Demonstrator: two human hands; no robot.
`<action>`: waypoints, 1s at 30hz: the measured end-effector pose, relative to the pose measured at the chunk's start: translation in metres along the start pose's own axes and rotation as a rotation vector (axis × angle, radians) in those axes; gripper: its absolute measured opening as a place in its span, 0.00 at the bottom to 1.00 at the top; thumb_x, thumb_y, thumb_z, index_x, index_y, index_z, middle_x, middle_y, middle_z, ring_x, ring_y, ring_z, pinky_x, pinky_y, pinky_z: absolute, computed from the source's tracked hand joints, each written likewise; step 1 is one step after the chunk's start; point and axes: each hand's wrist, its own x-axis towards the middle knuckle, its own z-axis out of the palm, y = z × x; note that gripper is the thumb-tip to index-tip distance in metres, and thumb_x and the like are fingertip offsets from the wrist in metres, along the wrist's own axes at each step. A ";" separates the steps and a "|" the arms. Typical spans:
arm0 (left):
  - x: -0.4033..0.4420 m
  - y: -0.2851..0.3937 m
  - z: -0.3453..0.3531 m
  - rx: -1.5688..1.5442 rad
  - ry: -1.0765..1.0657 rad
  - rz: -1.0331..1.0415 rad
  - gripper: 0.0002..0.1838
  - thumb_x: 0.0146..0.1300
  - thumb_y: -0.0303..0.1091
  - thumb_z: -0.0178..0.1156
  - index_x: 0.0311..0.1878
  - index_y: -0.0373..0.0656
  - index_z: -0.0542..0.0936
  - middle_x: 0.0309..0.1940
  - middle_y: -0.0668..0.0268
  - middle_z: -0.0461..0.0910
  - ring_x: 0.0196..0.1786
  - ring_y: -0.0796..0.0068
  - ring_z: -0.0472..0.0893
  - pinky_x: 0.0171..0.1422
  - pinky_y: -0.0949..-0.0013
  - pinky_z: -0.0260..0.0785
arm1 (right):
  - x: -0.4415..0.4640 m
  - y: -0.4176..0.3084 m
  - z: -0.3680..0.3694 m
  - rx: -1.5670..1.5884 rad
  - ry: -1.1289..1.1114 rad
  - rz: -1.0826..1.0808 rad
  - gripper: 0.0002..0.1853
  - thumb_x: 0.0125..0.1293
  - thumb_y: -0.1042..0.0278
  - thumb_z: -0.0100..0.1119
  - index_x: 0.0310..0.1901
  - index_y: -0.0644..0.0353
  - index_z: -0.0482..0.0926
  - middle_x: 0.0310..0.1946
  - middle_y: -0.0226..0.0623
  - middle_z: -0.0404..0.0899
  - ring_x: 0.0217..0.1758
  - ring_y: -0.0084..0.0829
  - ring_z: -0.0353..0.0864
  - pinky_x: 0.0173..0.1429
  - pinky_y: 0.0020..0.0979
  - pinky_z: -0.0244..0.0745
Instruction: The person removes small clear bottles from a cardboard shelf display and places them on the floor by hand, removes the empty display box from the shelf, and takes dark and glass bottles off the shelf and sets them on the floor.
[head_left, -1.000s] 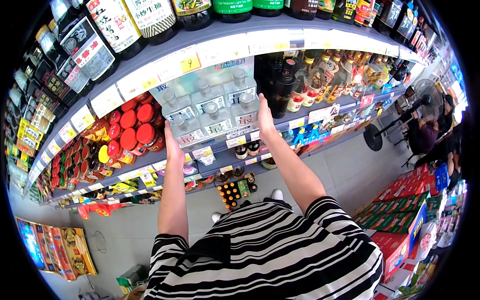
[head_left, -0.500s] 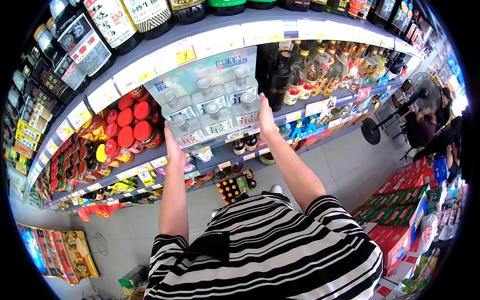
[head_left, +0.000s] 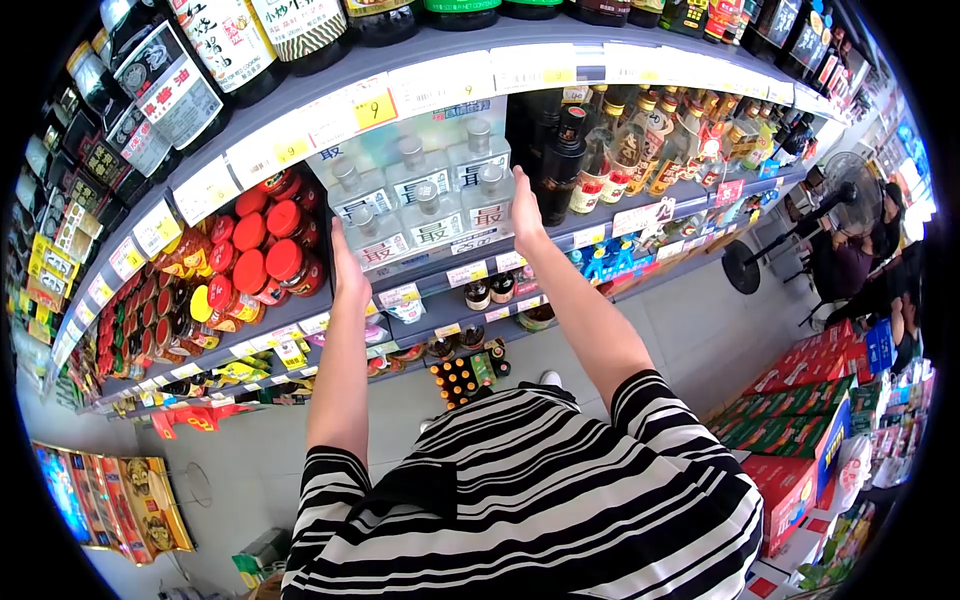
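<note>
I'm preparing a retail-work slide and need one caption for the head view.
Left hand and right hand flank clear bottles between red-lidded jars and dark bottles.

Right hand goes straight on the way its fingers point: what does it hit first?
Probably the dark bottles, just beyond the right hand and beside the clear bottles. Depth is unclear, so it might slip along the gap between them.

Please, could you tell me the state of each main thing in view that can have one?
Left grip, flat at the bottles' left side
Right grip, flat at their right side
Clear bottles, capped, in rows
Red-lidded jars, lids on
Black bottle, upright, capped
Standing fan, upright; whether running, cannot tell
</note>
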 end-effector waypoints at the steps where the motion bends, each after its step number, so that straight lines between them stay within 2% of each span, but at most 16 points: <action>1: 0.001 -0.001 0.005 0.005 0.029 0.009 0.37 0.63 0.61 0.44 0.67 0.43 0.60 0.65 0.63 0.62 0.66 0.64 0.62 0.69 0.61 0.50 | 0.004 -0.001 0.000 0.004 -0.003 0.025 0.42 0.61 0.32 0.37 0.63 0.65 0.62 0.63 0.46 0.63 0.66 0.37 0.60 0.67 0.31 0.51; 8: 0.028 -0.010 0.004 0.067 0.047 0.039 0.37 0.63 0.62 0.42 0.67 0.44 0.60 0.66 0.63 0.61 0.67 0.63 0.60 0.70 0.60 0.46 | 0.025 0.007 0.003 0.004 -0.004 0.046 0.43 0.60 0.32 0.36 0.63 0.66 0.63 0.63 0.47 0.63 0.66 0.37 0.61 0.67 0.30 0.51; 9: 0.031 -0.010 0.004 0.066 0.040 0.031 0.37 0.63 0.62 0.42 0.67 0.44 0.60 0.66 0.63 0.61 0.67 0.63 0.60 0.70 0.60 0.46 | 0.027 0.007 0.002 0.009 -0.027 0.048 0.43 0.60 0.32 0.37 0.64 0.64 0.61 0.64 0.45 0.61 0.66 0.36 0.59 0.68 0.31 0.48; 12: 0.037 -0.010 0.003 0.054 -0.010 0.001 0.42 0.62 0.64 0.42 0.69 0.42 0.54 0.69 0.63 0.54 0.71 0.65 0.53 0.72 0.63 0.39 | 0.040 0.015 0.002 0.018 -0.063 0.061 0.43 0.60 0.33 0.40 0.67 0.62 0.56 0.66 0.42 0.57 0.68 0.34 0.54 0.69 0.32 0.44; 17: 0.058 -0.021 -0.006 0.031 -0.028 0.005 0.41 0.63 0.64 0.42 0.69 0.41 0.55 0.68 0.62 0.57 0.69 0.64 0.55 0.72 0.64 0.41 | 0.054 0.021 0.007 -0.007 -0.017 0.077 0.44 0.60 0.33 0.40 0.66 0.66 0.57 0.65 0.43 0.58 0.67 0.35 0.56 0.69 0.32 0.46; 20: 0.053 -0.015 0.005 0.030 0.004 0.000 0.40 0.64 0.63 0.41 0.68 0.41 0.57 0.68 0.62 0.58 0.69 0.64 0.57 0.72 0.64 0.42 | 0.048 0.013 0.012 -0.086 0.038 0.066 0.42 0.61 0.32 0.34 0.62 0.64 0.64 0.63 0.48 0.63 0.67 0.41 0.59 0.68 0.30 0.50; 24: 0.053 -0.013 0.008 0.076 0.013 0.032 0.39 0.64 0.63 0.39 0.68 0.40 0.57 0.67 0.62 0.59 0.68 0.64 0.58 0.71 0.64 0.43 | 0.055 0.019 0.012 -0.109 0.018 0.066 0.42 0.61 0.31 0.33 0.62 0.64 0.65 0.63 0.49 0.64 0.67 0.42 0.60 0.68 0.30 0.51; 27: 0.053 -0.011 0.009 0.085 0.028 0.039 0.38 0.64 0.63 0.41 0.66 0.41 0.61 0.65 0.61 0.62 0.66 0.62 0.62 0.69 0.62 0.49 | 0.063 0.024 0.010 -0.091 -0.027 0.068 0.42 0.62 0.32 0.32 0.62 0.65 0.65 0.62 0.51 0.64 0.66 0.42 0.61 0.67 0.30 0.52; 30: 0.069 -0.019 -0.011 0.043 -0.058 -0.038 0.39 0.64 0.64 0.38 0.66 0.38 0.60 0.65 0.59 0.62 0.66 0.61 0.62 0.70 0.62 0.49 | 0.062 0.028 0.006 -0.062 -0.056 0.020 0.41 0.62 0.33 0.32 0.61 0.66 0.65 0.61 0.53 0.65 0.66 0.43 0.61 0.66 0.31 0.53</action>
